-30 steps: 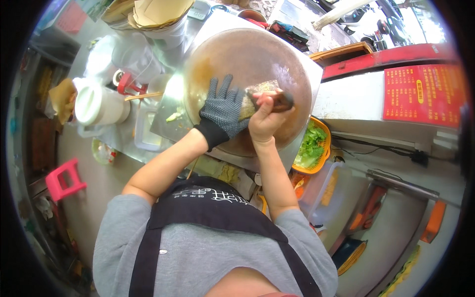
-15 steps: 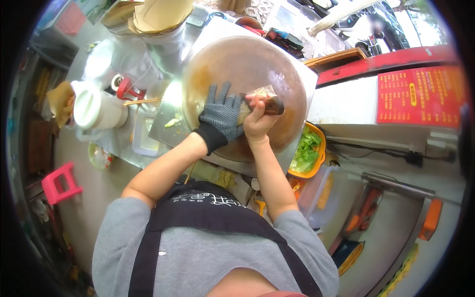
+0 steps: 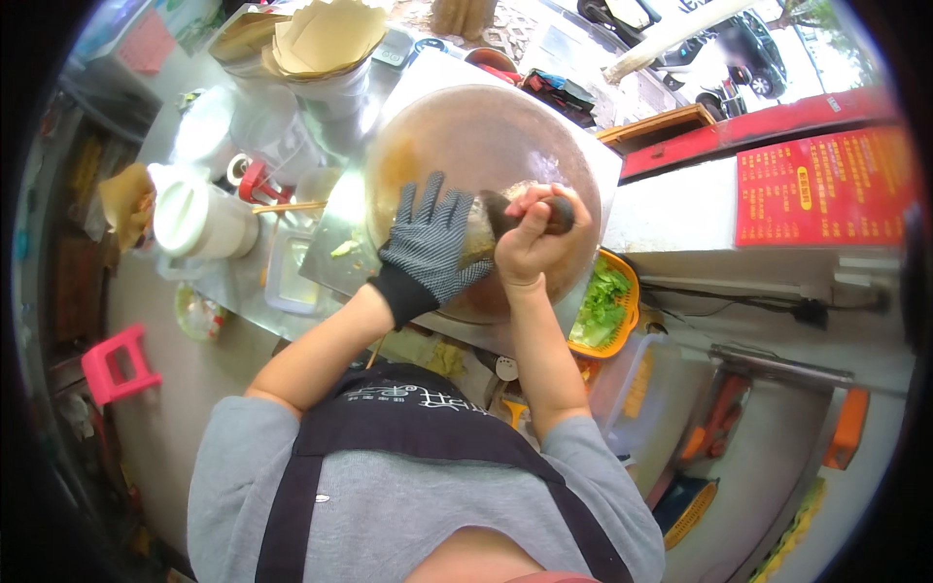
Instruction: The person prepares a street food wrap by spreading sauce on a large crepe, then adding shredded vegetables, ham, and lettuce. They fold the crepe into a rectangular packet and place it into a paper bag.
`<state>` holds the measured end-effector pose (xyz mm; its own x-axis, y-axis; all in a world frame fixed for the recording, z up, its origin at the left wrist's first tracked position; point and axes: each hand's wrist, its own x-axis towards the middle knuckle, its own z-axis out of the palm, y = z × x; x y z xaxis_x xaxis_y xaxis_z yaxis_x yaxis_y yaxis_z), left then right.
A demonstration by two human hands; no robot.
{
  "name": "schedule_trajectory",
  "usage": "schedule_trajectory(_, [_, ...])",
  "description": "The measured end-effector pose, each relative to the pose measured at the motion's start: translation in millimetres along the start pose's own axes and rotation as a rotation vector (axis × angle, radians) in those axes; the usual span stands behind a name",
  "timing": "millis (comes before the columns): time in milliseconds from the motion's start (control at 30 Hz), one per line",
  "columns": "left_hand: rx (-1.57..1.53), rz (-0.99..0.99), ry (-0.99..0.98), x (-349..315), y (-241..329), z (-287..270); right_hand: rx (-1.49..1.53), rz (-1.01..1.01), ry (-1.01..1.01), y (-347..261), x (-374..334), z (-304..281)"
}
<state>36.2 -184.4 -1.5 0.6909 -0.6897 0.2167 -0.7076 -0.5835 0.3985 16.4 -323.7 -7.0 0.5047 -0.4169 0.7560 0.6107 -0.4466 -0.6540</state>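
My left hand (image 3: 428,238), in a grey dotted work glove with a black cuff, lies with spread fingers on the round brown griddle (image 3: 437,126). Its thumb side is against a folded, browned flatbread (image 3: 477,236). Bare and closed, my right hand (image 3: 537,243) grips a tool by its thick, round, dark handle (image 3: 561,214). A dark flat blade (image 3: 496,214) extends from the fist toward the glove and meets the flatbread. A pale piece of food shows partly behind the right fingers. The blade's lower edge is hidden.
Right of the griddle sits an orange basket (image 3: 622,325) of lettuce (image 3: 602,306). To the left are a white lidded tub (image 3: 199,223), chopsticks (image 3: 292,207) and a clear plastic container (image 3: 290,277). Paper bags (image 3: 326,39) stand at the back left. A pink stool (image 3: 121,364) is on the floor.
My right hand has shifted right and slightly nearer, turning so the dark blade shows. The gloved hand has moved slightly left, its fingers spread wider. The view has shifted a little.
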Motion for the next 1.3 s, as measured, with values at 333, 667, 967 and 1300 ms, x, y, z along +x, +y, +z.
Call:
schedule_trajectory(333, [0.135, -0.257, -0.027, -81.6, -34.9, -94.3, -0.197, -0.119, -0.005, -0.6, 0.3, 9.7])
schedule_trajectory(667, [0.093, -0.283, -0.08, -106.9, -36.7, -107.9, -0.067, 0.009, -0.059, 27.7, -21.5, -9.5])
schedule_trajectory(967, [-0.059, 0.064, -0.07, -79.3, -22.3, -113.9, -0.345, 0.119, -0.102, 1.9, 3.1, -11.8])
schedule_trajectory(1300, [-0.308, 0.207, -0.152, -35.4, -49.9, -35.8, -0.049, 0.6, 0.746, -126.2, -67.9, -120.7])
